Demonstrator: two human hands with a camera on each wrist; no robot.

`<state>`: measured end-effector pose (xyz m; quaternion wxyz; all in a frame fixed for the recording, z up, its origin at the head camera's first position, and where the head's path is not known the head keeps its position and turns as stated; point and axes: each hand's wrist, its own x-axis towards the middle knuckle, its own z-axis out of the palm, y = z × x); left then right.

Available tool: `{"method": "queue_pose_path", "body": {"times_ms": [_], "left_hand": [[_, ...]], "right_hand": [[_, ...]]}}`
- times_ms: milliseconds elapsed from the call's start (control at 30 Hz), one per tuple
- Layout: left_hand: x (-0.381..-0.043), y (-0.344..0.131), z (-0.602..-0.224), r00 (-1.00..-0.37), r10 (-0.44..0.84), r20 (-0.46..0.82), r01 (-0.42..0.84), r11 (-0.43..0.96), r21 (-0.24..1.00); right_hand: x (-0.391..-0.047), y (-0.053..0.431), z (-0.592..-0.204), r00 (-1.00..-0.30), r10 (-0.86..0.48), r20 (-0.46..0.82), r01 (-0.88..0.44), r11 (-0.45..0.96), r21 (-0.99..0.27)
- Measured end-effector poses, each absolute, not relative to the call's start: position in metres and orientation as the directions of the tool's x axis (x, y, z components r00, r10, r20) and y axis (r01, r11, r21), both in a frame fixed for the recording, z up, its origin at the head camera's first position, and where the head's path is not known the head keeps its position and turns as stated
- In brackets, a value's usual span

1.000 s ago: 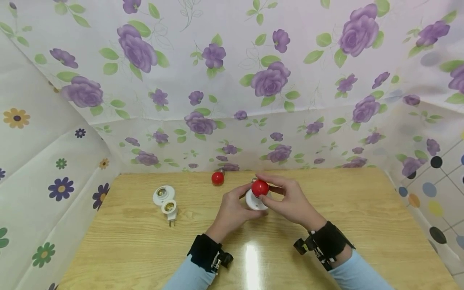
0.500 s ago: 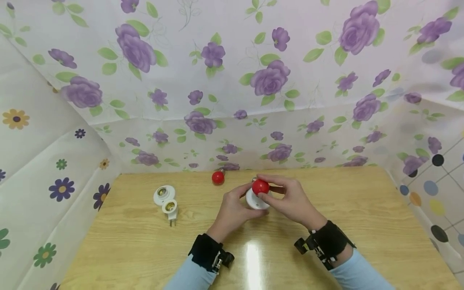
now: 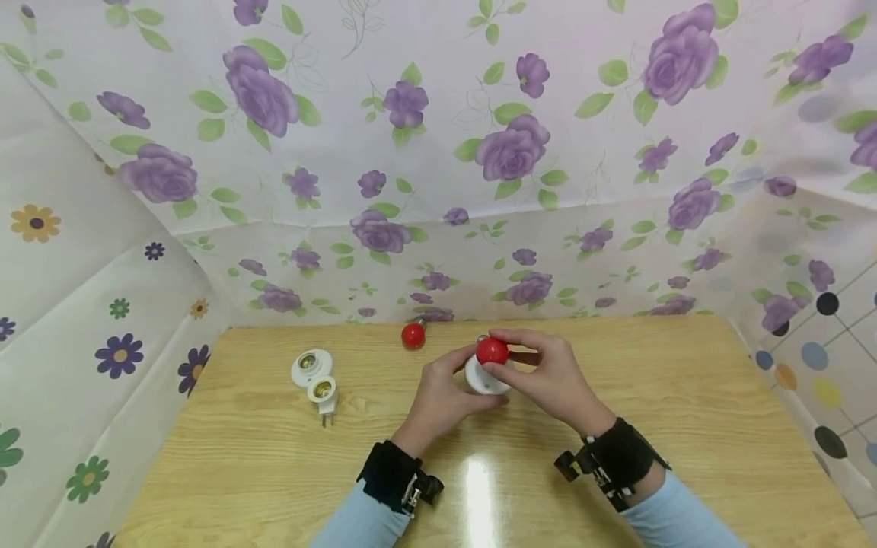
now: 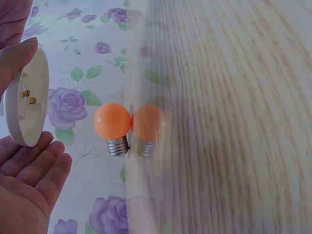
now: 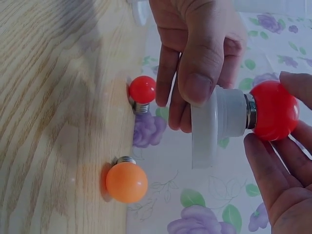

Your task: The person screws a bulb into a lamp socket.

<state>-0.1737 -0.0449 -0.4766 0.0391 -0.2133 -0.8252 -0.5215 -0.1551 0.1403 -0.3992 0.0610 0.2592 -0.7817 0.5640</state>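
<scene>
My left hand grips the round base of a white lamp holder, thumb on one face and fingers at its edge. Brass terminals show on its underside in the left wrist view. A red light bulb sits with its metal cap at the holder's mouth, part of the cap still showing. The fingers and thumb of my right hand pinch the bulb's globe. Both are held up off the table. Beyond them an orange bulb lies on the table, mostly hidden in the head view.
A second red bulb lies by the table's back edge. To the left, a round white lamp holder and a white plug-in socket lie close together on the wooden table. Flowered sheeting stands behind.
My right fingers have shifted slightly on the red bulb's globe. The left hand and the lamp holder stay nearly in place.
</scene>
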Motion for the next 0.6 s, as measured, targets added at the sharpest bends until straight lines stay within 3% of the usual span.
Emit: {"method": "queue_pose_path", "body": {"times_ms": [200, 600], "left_hand": [[-0.174, -0.046, -0.476, -0.905, 0.315, 0.286, 0.393, 0.361, 0.846], [-0.173, -0.047, -0.474, -0.899, 0.321, 0.297, 0.406, 0.359, 0.841]], "right_hand": [[-0.152, 0.140, -0.393, -0.865, -0.326, 0.381, -0.467, 0.249, -0.848], [-0.169, 0.149, -0.419, -0.832, -0.399, 0.386, -0.503, 0.246, -0.829]]}}
